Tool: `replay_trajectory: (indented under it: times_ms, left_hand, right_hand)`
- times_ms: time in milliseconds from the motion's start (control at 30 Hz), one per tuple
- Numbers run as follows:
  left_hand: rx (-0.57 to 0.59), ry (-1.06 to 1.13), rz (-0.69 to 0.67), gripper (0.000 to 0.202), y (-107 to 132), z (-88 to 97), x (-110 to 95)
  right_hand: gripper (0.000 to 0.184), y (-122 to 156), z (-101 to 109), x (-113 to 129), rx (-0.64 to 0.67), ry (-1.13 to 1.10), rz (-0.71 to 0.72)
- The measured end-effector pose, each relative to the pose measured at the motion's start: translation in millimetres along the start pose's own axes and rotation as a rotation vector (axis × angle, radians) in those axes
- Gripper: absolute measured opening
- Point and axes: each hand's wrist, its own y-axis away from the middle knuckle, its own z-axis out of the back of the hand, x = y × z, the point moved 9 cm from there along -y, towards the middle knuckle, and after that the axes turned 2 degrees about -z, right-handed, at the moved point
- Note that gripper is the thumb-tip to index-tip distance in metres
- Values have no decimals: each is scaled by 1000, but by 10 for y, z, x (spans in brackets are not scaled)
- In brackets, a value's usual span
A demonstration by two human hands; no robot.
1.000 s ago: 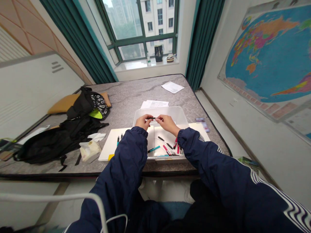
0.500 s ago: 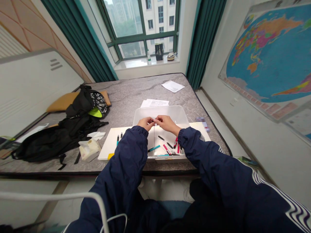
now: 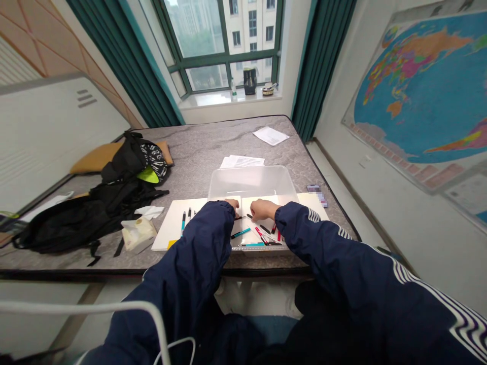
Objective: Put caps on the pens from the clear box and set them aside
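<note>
My left hand (image 3: 233, 204) is low over the clear plastic box (image 3: 253, 175), partly covered by its own navy sleeve. Its visible fingers are curled, and a short dark piece (image 3: 239, 218) shows just below them. Over the box's middle, my right hand (image 3: 263, 209) has its fingers bent together and pointing down. A black pen part (image 3: 249, 216) lies by its fingertips; whether they grip it is hidden. Around the hands lie a teal pen (image 3: 241, 233), a red pen (image 3: 261, 234) and several more pen parts, some black.
White boards or sheets (image 3: 172, 215) lie by the box, with pens (image 3: 183, 223) on the left one. Further left are a tissue pack (image 3: 137, 233) and a black backpack (image 3: 76, 218). Papers (image 3: 242, 161) lie behind the box; a blurred phone-like item (image 3: 317, 195) is at right.
Both hands were together near the box's far side, fingertips meeting. Now they are apart and lower, nearer the loose pens, the right one shifted slightly right.
</note>
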Motion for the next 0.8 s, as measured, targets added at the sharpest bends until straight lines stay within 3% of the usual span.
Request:
replay_trajectory:
  times_ms: [100,200,367,433,500,600,700,800]
  left_hand:
    - [-31,44,-167,56,44,52,-161]
    - [-66,90,-316,40,113,102,-308]
    - [-162,156,-282,16,191,187,-264]
    - [-243,165,-247,14,246,264,-231]
    - [-359,169,-240,15,335,384,-237]
    - [-519,211,-293,17,503,558,-314]
    - [-651,276,-340,23,656,679,-364]
    - [-743,322,-373,28,758,738,-377]
  right_hand:
    - [30,41,84,52,-48,-28,37]
    - [25,93,197,79,-154,-107,90]
    - [20,219,321,70,-262,-200,109]
    - [22,252,251,65,-171,-199,84]
    - [20,288,81,83,3,-173,68]
    - [11,358,-185,169,215,-150,96]
    - [9,388,-369,325,301,-140,193]
    - [12,385,-472,470,305,-68,293]
